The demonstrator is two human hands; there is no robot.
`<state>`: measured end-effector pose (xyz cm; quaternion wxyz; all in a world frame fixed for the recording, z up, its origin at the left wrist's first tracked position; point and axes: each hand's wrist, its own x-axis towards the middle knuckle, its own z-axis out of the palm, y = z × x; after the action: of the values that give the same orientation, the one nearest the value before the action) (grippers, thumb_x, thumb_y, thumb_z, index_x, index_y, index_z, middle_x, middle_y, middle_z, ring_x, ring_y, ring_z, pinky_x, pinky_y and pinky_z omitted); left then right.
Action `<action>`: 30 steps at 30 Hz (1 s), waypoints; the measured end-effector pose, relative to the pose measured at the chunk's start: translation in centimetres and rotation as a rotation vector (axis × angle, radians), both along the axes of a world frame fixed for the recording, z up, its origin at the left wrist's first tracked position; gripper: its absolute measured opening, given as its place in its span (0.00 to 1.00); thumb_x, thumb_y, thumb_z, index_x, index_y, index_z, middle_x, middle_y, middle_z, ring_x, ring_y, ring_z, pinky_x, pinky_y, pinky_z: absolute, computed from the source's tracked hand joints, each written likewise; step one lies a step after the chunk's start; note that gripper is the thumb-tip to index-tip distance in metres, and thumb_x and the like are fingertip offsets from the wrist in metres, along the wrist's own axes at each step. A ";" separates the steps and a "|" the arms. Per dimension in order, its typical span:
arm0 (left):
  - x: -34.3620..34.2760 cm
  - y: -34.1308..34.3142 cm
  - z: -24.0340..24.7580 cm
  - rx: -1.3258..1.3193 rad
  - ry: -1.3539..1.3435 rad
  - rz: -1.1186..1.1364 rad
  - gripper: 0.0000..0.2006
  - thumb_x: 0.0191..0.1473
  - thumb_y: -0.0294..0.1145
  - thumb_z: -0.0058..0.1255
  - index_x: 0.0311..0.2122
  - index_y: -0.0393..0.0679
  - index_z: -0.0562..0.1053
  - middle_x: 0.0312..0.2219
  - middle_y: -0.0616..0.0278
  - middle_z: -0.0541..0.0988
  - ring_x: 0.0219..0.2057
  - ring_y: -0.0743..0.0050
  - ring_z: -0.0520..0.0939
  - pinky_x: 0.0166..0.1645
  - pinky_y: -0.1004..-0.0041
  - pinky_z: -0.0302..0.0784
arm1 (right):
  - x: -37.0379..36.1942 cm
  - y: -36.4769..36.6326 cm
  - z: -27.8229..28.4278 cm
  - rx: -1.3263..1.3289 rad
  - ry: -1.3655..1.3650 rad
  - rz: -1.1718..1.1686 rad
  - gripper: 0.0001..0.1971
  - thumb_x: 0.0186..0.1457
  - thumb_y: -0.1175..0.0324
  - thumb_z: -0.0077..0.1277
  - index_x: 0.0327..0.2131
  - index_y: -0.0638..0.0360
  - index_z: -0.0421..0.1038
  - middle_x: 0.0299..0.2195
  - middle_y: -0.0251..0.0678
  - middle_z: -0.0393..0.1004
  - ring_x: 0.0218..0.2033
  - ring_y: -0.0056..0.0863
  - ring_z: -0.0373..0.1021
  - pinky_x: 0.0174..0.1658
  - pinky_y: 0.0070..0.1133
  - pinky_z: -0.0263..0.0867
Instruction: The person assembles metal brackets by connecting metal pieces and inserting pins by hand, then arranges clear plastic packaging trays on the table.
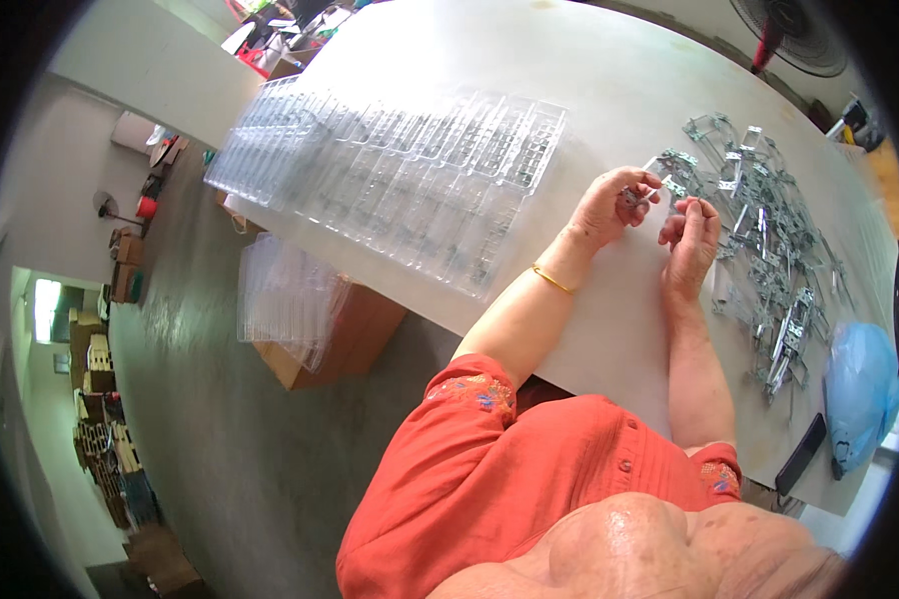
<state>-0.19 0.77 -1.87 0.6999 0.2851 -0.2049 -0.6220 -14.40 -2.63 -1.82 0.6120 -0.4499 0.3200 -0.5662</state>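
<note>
My left hand (614,207) is raised over the table with its fingers curled in, a small dark bit showing between them that I cannot make out. Close beside it, my right hand (691,245) has thumb and fingertips drawn together; whatever they grip is hidden or too small to name. Just beyond the fingertips are small shiny metal brackets (677,160), and I cannot tell whether either hand touches them. To the right of my hands spreads a loose heap of silvery metal hardware parts (769,225), tangled together.
Clear plastic trays (400,170) with metal pieces cover the left of the white table (609,80). More clear trays (285,299) rest on a cardboard box (355,339) below its edge. At the right lie a blue plastic bag (859,389) and a black phone-like slab (801,454).
</note>
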 end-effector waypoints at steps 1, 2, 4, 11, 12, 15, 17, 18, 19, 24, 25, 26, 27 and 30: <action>-0.3 -0.3 0.1 0.035 0.003 0.003 0.16 0.56 0.43 0.52 0.35 0.38 0.76 0.27 0.57 0.78 0.21 0.76 0.72 0.26 0.78 0.66 | -0.3 -0.5 -0.3 -0.016 0.017 -0.006 0.08 0.66 0.65 0.44 0.43 0.58 0.65 0.33 0.32 0.70 0.22 0.15 0.64 0.24 0.16 0.61; -0.2 -0.6 0.1 0.073 -0.029 0.020 0.17 0.56 0.45 0.52 0.34 0.38 0.76 0.26 0.56 0.78 0.20 0.76 0.71 0.24 0.78 0.64 | -0.7 -1.1 -0.4 -0.032 0.036 -0.015 0.09 0.66 0.64 0.44 0.43 0.59 0.65 0.37 0.34 0.71 0.23 0.16 0.65 0.24 0.17 0.63; 0.5 -0.3 -0.2 0.084 -0.063 0.033 0.17 0.58 0.44 0.51 0.33 0.37 0.76 0.26 0.54 0.78 0.20 0.75 0.72 0.24 0.77 0.66 | -0.2 -1.0 0.0 -0.043 0.001 -0.039 0.10 0.65 0.64 0.46 0.43 0.60 0.64 0.35 0.34 0.74 0.22 0.17 0.67 0.23 0.17 0.64; 0.6 0.0 0.2 0.031 -0.195 -0.042 0.17 0.61 0.40 0.48 0.35 0.33 0.77 0.27 0.55 0.78 0.25 0.72 0.76 0.29 0.73 0.71 | -0.1 -1.2 0.3 -0.056 -0.040 -0.011 0.11 0.65 0.64 0.46 0.45 0.59 0.63 0.42 0.40 0.75 0.24 0.20 0.72 0.25 0.18 0.68; 0.3 0.0 0.4 0.046 -0.236 -0.046 0.16 0.60 0.40 0.49 0.35 0.34 0.77 0.27 0.56 0.78 0.25 0.74 0.76 0.28 0.75 0.71 | -0.2 -1.3 0.3 -0.062 -0.056 -0.011 0.10 0.65 0.64 0.46 0.44 0.59 0.63 0.41 0.40 0.75 0.24 0.20 0.72 0.24 0.17 0.68; -0.3 0.3 1.1 0.095 -0.336 -0.062 0.16 0.60 0.40 0.49 0.34 0.34 0.78 0.28 0.58 0.78 0.26 0.74 0.76 0.30 0.75 0.72 | -0.5 -1.4 0.7 -0.075 -0.090 -0.017 0.09 0.66 0.65 0.45 0.44 0.59 0.63 0.40 0.40 0.74 0.23 0.19 0.72 0.24 0.17 0.68; -0.4 0.4 1.3 0.128 -0.396 -0.070 0.17 0.61 0.40 0.48 0.34 0.34 0.78 0.29 0.57 0.79 0.28 0.73 0.77 0.32 0.74 0.72 | -0.6 -1.5 0.8 -0.086 -0.116 -0.006 0.09 0.65 0.66 0.46 0.43 0.60 0.63 0.39 0.39 0.74 0.24 0.19 0.72 0.24 0.16 0.68; -0.3 0.5 1.3 0.113 -0.424 -0.072 0.17 0.61 0.40 0.48 0.34 0.34 0.78 0.29 0.57 0.79 0.28 0.73 0.77 0.32 0.74 0.73 | -0.7 -1.5 0.8 -0.089 -0.116 -0.012 0.09 0.65 0.66 0.46 0.43 0.60 0.63 0.39 0.39 0.74 0.24 0.19 0.72 0.24 0.16 0.68; -0.3 0.5 1.2 0.098 -0.451 -0.074 0.17 0.61 0.39 0.48 0.33 0.34 0.78 0.29 0.57 0.79 0.29 0.73 0.77 0.33 0.74 0.73 | -0.8 -1.6 0.9 -0.092 -0.101 -0.002 0.09 0.65 0.66 0.46 0.43 0.61 0.64 0.39 0.39 0.74 0.24 0.19 0.72 0.24 0.16 0.68; 0.1 0.6 1.0 0.029 -0.470 -0.150 0.16 0.61 0.39 0.48 0.31 0.35 0.77 0.27 0.56 0.79 0.29 0.71 0.77 0.34 0.73 0.73 | -0.8 -1.5 1.4 -0.158 -0.034 0.093 0.06 0.64 0.68 0.47 0.39 0.61 0.66 0.27 0.33 0.73 0.22 0.18 0.70 0.25 0.16 0.68; 0.2 0.6 1.0 -0.003 -0.463 -0.187 0.16 0.60 0.38 0.48 0.30 0.35 0.77 0.26 0.55 0.79 0.29 0.70 0.77 0.34 0.72 0.73 | -0.9 -1.4 1.4 -0.160 -0.033 0.089 0.06 0.64 0.68 0.47 0.39 0.61 0.66 0.27 0.33 0.73 0.22 0.18 0.70 0.25 0.16 0.68; 0.1 0.6 0.9 -0.006 -0.462 -0.190 0.16 0.60 0.38 0.48 0.30 0.35 0.77 0.26 0.55 0.79 0.29 0.70 0.77 0.34 0.72 0.73 | -0.8 -1.2 1.3 -0.167 -0.018 0.077 0.06 0.64 0.68 0.47 0.38 0.60 0.67 0.25 0.31 0.71 0.21 0.17 0.70 0.25 0.16 0.67; 0.0 0.6 0.8 -0.027 -0.463 -0.191 0.16 0.60 0.38 0.48 0.29 0.35 0.76 0.26 0.55 0.79 0.28 0.70 0.77 0.34 0.72 0.73 | -0.9 -1.2 1.4 -0.179 -0.004 0.066 0.05 0.64 0.69 0.47 0.38 0.60 0.67 0.23 0.29 0.70 0.20 0.16 0.69 0.25 0.15 0.66; -0.1 0.7 0.9 -0.025 -0.460 -0.218 0.16 0.60 0.40 0.48 0.29 0.36 0.76 0.26 0.55 0.80 0.28 0.71 0.78 0.34 0.72 0.73 | -1.4 -1.3 0.8 -0.202 0.043 0.091 0.05 0.64 0.69 0.47 0.38 0.60 0.67 0.23 0.29 0.70 0.21 0.15 0.68 0.25 0.15 0.65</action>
<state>-0.28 1.48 -0.95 0.5669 0.3868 -0.3960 -0.6101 -15.82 -3.88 -1.03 0.5817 -0.5352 0.2538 -0.5575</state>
